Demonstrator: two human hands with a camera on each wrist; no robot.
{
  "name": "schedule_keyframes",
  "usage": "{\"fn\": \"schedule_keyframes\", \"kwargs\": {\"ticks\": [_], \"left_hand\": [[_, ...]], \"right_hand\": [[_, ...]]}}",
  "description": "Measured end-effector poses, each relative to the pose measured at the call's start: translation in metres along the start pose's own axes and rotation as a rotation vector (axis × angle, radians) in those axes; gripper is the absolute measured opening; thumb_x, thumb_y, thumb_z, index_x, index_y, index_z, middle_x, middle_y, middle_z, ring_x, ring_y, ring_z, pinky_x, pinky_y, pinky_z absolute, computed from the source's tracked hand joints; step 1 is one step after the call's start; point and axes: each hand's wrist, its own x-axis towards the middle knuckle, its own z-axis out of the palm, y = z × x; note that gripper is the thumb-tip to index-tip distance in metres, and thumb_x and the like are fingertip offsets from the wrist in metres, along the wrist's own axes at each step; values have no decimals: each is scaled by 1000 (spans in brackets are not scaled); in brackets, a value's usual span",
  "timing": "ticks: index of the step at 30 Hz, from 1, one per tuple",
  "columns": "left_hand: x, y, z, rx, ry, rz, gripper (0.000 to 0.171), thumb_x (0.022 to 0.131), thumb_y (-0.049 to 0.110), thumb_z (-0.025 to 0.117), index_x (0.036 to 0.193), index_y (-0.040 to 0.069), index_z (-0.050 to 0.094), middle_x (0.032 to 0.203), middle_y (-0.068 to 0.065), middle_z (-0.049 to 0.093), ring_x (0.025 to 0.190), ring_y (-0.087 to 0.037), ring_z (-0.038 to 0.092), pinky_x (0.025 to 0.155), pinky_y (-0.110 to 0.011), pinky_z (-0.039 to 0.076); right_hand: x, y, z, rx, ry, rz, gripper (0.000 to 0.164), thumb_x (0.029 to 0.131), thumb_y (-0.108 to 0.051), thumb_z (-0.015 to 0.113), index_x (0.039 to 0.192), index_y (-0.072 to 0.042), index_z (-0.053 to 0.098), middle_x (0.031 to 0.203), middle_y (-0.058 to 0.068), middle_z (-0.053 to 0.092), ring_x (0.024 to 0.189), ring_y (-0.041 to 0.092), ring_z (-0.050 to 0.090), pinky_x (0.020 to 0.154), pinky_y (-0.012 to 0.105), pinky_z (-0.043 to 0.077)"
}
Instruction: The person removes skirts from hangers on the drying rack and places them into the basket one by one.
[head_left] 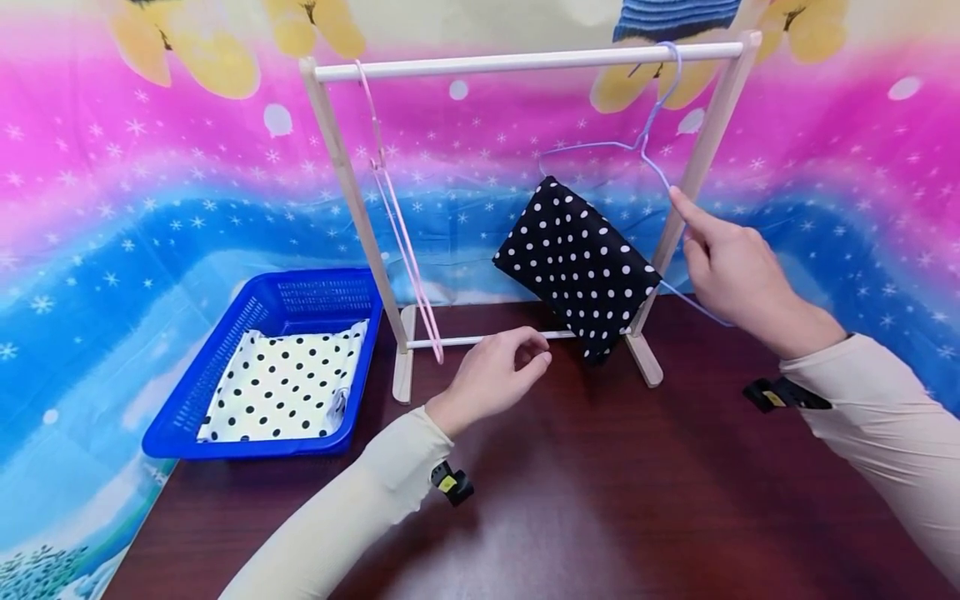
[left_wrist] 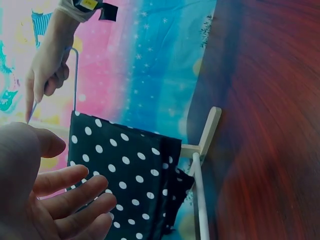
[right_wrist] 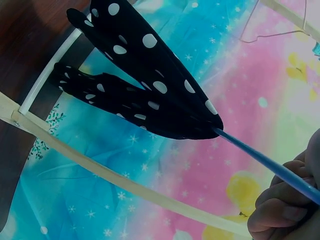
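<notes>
A blue-purple wire hanger (head_left: 645, 143) hooks over the top bar of a wooden rack (head_left: 525, 62) near its right end, tilted. Draped over the hanger's lower bar is a folded black cloth with white dots (head_left: 577, 258), which slants down to the right in the head view. My right hand (head_left: 738, 267) grips the hanger's right corner, index finger lying along its sloping arm; curled fingers (right_wrist: 277, 212) show beside the bar in the right wrist view. In front of the cloth's lower part, my left hand (head_left: 498, 367) holds nothing, its fingers loosely bent (left_wrist: 75, 200).
Two pink hangers (head_left: 405, 242) hang at the rack's left end. Left of the rack, a blue plastic basket (head_left: 255, 448) holds a white cloth with black dots (head_left: 288, 383). The rack stands on a dark reddish-brown table (head_left: 570, 500) before a colourful printed backdrop (head_left: 480, 142).
</notes>
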Motion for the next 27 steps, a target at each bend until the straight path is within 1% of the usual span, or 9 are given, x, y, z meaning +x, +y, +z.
{"fn": "schedule_keyframes", "kwargs": {"ticks": [4, 11, 15, 20, 27], "left_hand": [[1, -7, 0, -27, 5, -23, 18, 99, 32, 60, 110, 22, 70, 94, 9, 74, 87, -6, 66, 80, -28, 51], [1, -16, 2, -43, -8, -44, 19, 100, 33, 59, 111, 23, 70, 94, 10, 73, 85, -5, 64, 78, -27, 51], [1, -19, 2, -59, 11, -54, 19, 100, 32, 59, 110, 22, 71, 95, 8, 74, 86, -8, 66, 80, -29, 52], [2, -22, 2, -78, 29, -50, 18, 99, 29, 60, 109, 20, 71, 95, 5, 75, 88, -13, 69, 80, -32, 53], [2, -25, 3, -82, 22, -68, 18, 99, 31, 60, 110, 21, 71, 95, 7, 75, 88, -9, 69, 80, -31, 52]], "right_hand": [[2, -2, 2, -4, -6, -14, 55, 106, -19, 40, 158, -36, 29, 62, 10, 43, 45, 20, 34, 42, 34, 29], [3, -5, 6, 14, -17, -4, 56, 106, -17, 42, 158, -33, 30, 62, 11, 46, 46, 21, 34, 45, 36, 29], [4, -8, 8, 17, -14, -10, 56, 105, -16, 43, 158, -32, 32, 61, 10, 46, 46, 21, 34, 45, 35, 29], [4, -12, 9, 17, -18, -10, 55, 106, -18, 43, 157, -35, 30, 63, 12, 48, 46, 23, 36, 43, 35, 31], [7, -18, 11, 34, -28, -10, 54, 106, -20, 43, 157, -35, 31, 67, 13, 49, 48, 22, 38, 43, 36, 31]]}}
